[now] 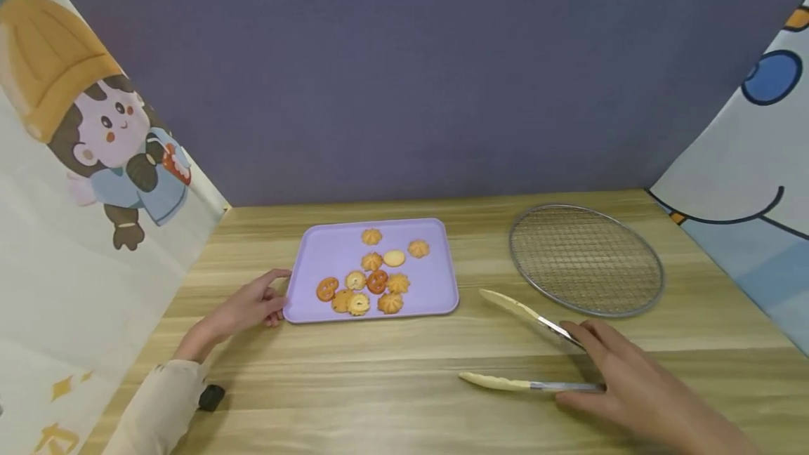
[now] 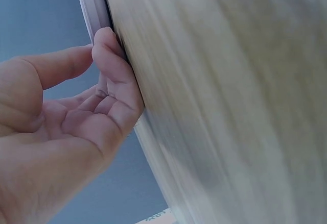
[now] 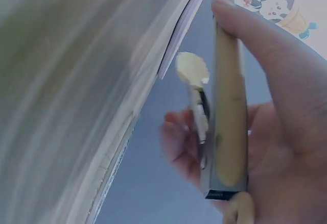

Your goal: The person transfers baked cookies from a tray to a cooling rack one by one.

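A lavender tray (image 1: 404, 232) lies on the wooden table and bears several small cookies (image 1: 390, 302), some round, some flower-shaped, some pretzel-shaped. At the tray's left rim, my left hand (image 1: 253, 306) pinches the edge between thumb and fingers; the left wrist view shows the fingertips against the tray edge (image 2: 94, 9), with the hand (image 2: 87, 106) low by the tabletop. My right hand (image 1: 622, 381) grips a pair of metal tongs (image 1: 553, 329) with pale yellow tips. The tongs' arms are spread apart, pointing left, with nothing between the tips. In the right wrist view the tongs (image 3: 230, 101) lie along the palm.
A round wire rack (image 1: 588, 258) with a metal rim lies at the right on the table (image 1: 354, 385). A dark grey wall (image 1: 404, 76) stands behind, with printed panels at both sides.
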The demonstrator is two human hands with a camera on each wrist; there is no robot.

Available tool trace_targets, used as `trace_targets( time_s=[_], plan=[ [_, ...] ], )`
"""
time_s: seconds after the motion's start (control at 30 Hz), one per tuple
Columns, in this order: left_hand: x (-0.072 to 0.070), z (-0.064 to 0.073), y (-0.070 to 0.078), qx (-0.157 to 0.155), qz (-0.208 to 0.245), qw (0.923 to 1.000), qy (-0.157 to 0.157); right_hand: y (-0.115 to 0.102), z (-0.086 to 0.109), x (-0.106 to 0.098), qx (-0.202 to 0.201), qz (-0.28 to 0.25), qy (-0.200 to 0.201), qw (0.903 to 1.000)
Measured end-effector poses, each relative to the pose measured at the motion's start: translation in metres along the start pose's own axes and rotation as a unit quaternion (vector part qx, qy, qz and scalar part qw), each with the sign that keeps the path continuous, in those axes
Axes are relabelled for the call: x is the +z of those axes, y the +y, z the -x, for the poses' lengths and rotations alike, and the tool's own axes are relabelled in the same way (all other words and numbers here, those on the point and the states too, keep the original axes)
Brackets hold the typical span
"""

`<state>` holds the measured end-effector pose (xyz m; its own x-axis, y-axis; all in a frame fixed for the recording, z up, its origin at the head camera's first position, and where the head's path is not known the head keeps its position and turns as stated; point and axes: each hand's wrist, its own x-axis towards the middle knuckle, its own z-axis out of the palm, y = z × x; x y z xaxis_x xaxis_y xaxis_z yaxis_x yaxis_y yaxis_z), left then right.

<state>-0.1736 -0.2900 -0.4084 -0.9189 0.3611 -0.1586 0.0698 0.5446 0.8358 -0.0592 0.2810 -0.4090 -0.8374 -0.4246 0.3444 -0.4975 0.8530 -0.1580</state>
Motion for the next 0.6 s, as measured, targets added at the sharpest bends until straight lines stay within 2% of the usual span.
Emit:
trace_targets(
  time_s=[0.2, 0.43, 0.6],
  plan=[
    [0.0, 0.003, 0.0, -0.008, 0.002, 1.0, -0.002, 0.001, -0.012, -0.011, 0.013, -0.014, -0.007, 0.9998],
    [0.0, 0.005, 0.002, -0.005, 0.003, 1.0, 0.0, 0.005, -0.034, -0.019, -0.018, 0.007, 0.016, 0.9997],
    [0.002, 0.003, 0.002, -0.002, -0.006, 1.0, 0.003, 0.01, -0.053, -0.018, -0.051, -0.002, 0.027, 0.9983]
  ],
)
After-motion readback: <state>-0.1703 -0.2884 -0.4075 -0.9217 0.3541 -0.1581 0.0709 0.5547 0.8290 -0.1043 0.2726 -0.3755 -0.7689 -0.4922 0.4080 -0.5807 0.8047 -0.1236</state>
